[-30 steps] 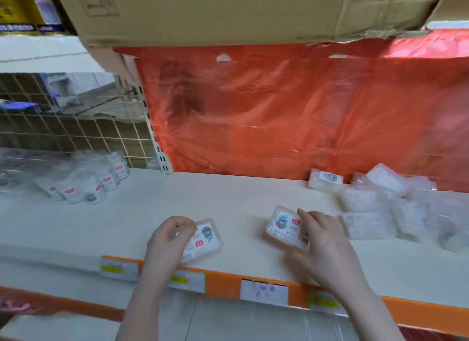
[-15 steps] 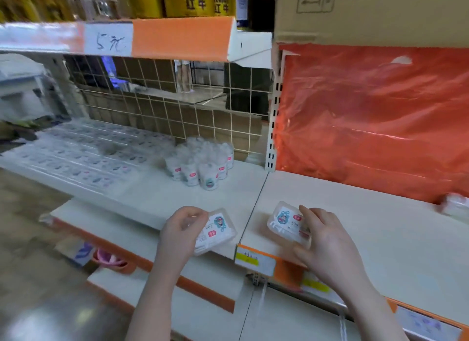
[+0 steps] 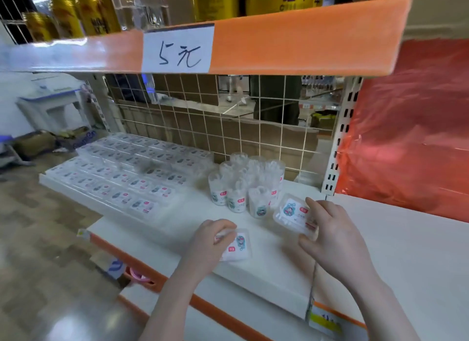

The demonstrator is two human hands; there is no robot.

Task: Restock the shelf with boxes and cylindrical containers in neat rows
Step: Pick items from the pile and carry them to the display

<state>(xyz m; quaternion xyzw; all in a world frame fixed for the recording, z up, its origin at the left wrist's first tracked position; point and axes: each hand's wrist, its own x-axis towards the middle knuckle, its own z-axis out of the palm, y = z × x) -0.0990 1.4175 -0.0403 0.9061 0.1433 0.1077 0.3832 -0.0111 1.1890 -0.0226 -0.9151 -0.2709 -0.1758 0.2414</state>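
**Two clear plastic boxes held over a white shelf board**

Nearest the viewer, the left hand (image 3: 210,241) grips a small clear plastic box (image 3: 237,245) with a cartoon label, fingers curled over its left end; the box sits low over the front part of the white shelf (image 3: 177,221), and contact with the board cannot be told. To its right, the right hand (image 3: 330,236) holds a second clear labelled box (image 3: 291,215), fingers bent along the box's right edge and thumb below it, the box tilted toward the viewer. Just behind this second box stands a cluster of clear cylindrical containers (image 3: 243,188), upright and packed together, each with a small label. Further left on the shelf lie rows of flat clear boxes (image 3: 127,173), set edge to edge. Behind them rises a wire grid back panel (image 3: 228,127). At the right hangs red plastic sheeting (image 3: 411,127). Overhead, an orange shelf edge carries a handwritten price tag (image 3: 177,52), with yellow cans (image 3: 66,15) above.
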